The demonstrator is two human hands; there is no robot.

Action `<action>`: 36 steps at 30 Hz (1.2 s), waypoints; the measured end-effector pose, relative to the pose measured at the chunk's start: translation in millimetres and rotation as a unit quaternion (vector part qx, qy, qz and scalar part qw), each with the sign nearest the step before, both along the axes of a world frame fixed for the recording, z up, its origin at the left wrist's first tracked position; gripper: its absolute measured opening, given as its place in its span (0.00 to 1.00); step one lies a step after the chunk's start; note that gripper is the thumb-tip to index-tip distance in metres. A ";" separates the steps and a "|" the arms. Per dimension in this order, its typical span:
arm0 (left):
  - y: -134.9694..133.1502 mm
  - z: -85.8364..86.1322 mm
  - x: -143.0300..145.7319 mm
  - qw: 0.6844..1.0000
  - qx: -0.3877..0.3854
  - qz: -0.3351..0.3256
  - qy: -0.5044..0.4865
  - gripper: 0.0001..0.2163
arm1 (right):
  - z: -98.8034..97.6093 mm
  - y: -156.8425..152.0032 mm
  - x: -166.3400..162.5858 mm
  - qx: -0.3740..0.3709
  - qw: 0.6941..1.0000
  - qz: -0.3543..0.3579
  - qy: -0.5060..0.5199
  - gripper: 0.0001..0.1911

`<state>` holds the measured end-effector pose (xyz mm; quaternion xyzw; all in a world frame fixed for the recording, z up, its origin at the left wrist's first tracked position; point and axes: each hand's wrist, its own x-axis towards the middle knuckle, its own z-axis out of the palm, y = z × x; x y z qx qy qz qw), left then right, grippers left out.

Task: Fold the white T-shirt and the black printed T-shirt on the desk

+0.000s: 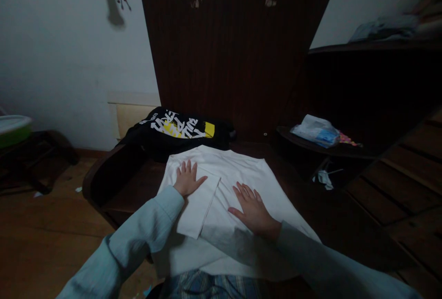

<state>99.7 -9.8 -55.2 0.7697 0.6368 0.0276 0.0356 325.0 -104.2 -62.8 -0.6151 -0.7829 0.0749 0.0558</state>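
When looking at the bench [133, 190], saw a white cloth [221, 216] laid out on top of it. Looked a lot like a shirt, with one flap [202, 209] folded in on the bench's left side. Seemed light, soft and floppy, easy to lift but quick to crease. Did not look slippery or easy to break.

Saw the left hand [187, 180] flat on the cloth, over the flap's far end, fingers spread wide. Saw the right hand [253, 211] flat on it too, more toward the bench's right end, thumb stuck out. Held nothing in either one.

Seemed best to pinch the two far corners, nearest the bench's back, or the flap's loose edge, using both hands to stop sagging. Saw black clothes [176, 129] bunched at the bench's back left corner.
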 end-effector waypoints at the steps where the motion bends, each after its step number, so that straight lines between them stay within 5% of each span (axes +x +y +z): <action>1: 2.2 -0.4 -0.9 1.000 -0.007 -0.001 0.001 0.37 | 5.7 2.2 0.6 -0.006 1.000 0.005 0.001 0.34; 7: 19.1 0.7 -3.1 0.999 -0.022 -0.046 0.012 0.39 | 37.7 51.9 23.1 -0.016 0.996 0.083 0.037 0.28; 10: 25.6 1.7 -0.5 0.998 -0.036 -0.056 0.015 0.39 | 29.3 76.8 35.1 0.033 0.998 0.045 0.012 0.31; 16: 28.0 3.8 4.9 0.997 -0.043 -0.058 0.019 0.39 | -2.8 95.1 49.9 0.007 0.999 -0.049 -0.007 0.32; 23: 21.7 3.5 6.7 0.997 -0.017 -0.072 0.033 0.36 | -5.0 93.0 56.0 0.005 0.997 -0.074 -0.001 0.31; 28: 16.3 27.7 28.8 0.991 0.026 -0.089 0.095 0.26 | -4.5 101.3 70.0 0.021 0.996 -0.043 0.074 0.29; 31: 10.2 38.1 56.7 0.977 0.050 -0.187 0.089 0.15 | 2.2 107.7 96.1 0.068 0.981 -0.026 0.181 0.22; 34: 9.5 31.4 83.6 0.931 0.071 -0.355 0.037 0.13 | 11.0 108.2 129.9 0.119 0.951 -0.116 0.260 0.13; 36: 13.3 19.6 96.5 0.908 0.085 -0.410 -0.007 0.14 | 15.6 105.1 148.9 0.108 0.930 -0.192 0.295 0.08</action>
